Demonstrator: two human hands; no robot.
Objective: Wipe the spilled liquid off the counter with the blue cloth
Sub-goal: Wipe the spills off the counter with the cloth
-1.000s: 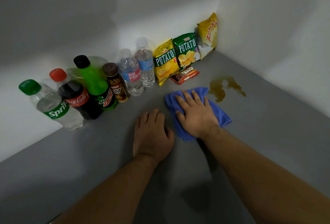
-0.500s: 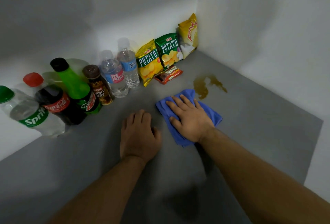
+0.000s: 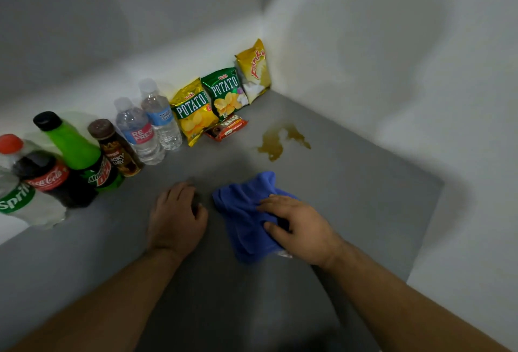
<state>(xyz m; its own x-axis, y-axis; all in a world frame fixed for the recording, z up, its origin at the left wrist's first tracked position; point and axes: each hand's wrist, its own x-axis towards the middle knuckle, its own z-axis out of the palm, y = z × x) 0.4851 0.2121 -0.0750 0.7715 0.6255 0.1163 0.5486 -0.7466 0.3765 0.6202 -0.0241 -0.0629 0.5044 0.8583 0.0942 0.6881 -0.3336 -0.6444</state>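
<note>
Head view, from left to right along the grey desk point(image 3: 350, 211): a Sprite bottle point(image 3: 19, 200) sits at the far left edge, partly cut off, with a Coca-Cola bottle point(image 3: 44, 175) touching it. Next come a green Mountain Dew bottle point(image 3: 78, 155), a small brown Lucky Day bottle point(image 3: 117, 149), and two clear water bottles point(image 3: 140, 133) side by side, all lined up against the white wall. Just right of them stand a yellow potato chip bag point(image 3: 193, 113) and a green potato chip bag point(image 3: 225, 93), with a flat red snack packet point(image 3: 227, 128) lying in front of them. A yellow Funky bag point(image 3: 253, 71) leans in the corner.

Nearer the camera, the left hand point(image 3: 176, 220) rests palm down on the desk, its grip empty, fingers loosely curled against the surface. Just beside it lies the blue cloth point(image 3: 246, 211), bunched and rumpled. The right hand point(image 3: 300, 225) lies on the cloth's right part, its grip closing on the fabric, thumb and fingers pinching folds of it.

Beyond the cloth, toward the corner and apart from it, the spilled liquid point(image 3: 276, 141) forms a brownish-yellow puddle on the desk, untouched by the cloth.
</note>
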